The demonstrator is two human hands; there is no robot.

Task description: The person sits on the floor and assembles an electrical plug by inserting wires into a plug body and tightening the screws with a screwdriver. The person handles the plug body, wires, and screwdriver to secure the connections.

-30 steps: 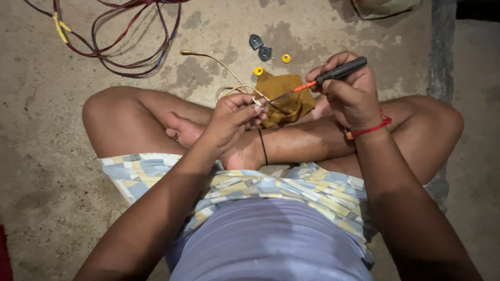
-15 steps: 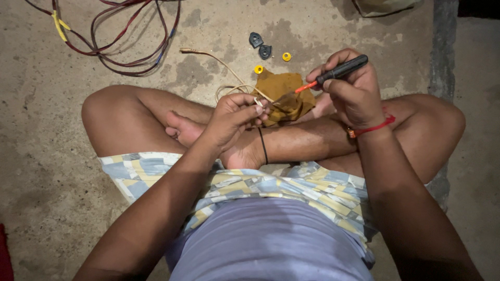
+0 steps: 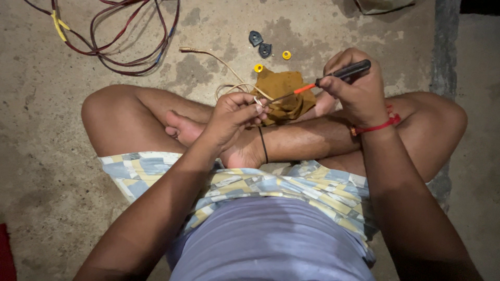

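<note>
Person sits cross-legged on concrete floor, seen from above. Left hand at frame centre, fingers pinched shut on a small pale part at the end of a beige wire; what the part is, too small to tell. Right hand right of centre, grip closed around the black handle of a screwdriver; orange collar and metal shaft slant down-left, tip at or touching the part in the left hand. Red thread band on right wrist, thin black band on an ankle.

Brown cloth lies on the floor just behind the hands, between the knees. Beige wire loops beside the cloth and runs up-left to a plug end. Two yellow rings and two dark plastic pieces sit near the cloth, upper centre. Bundle of red and dark cables with yellow tape, upper left, well apart from the hands.
</note>
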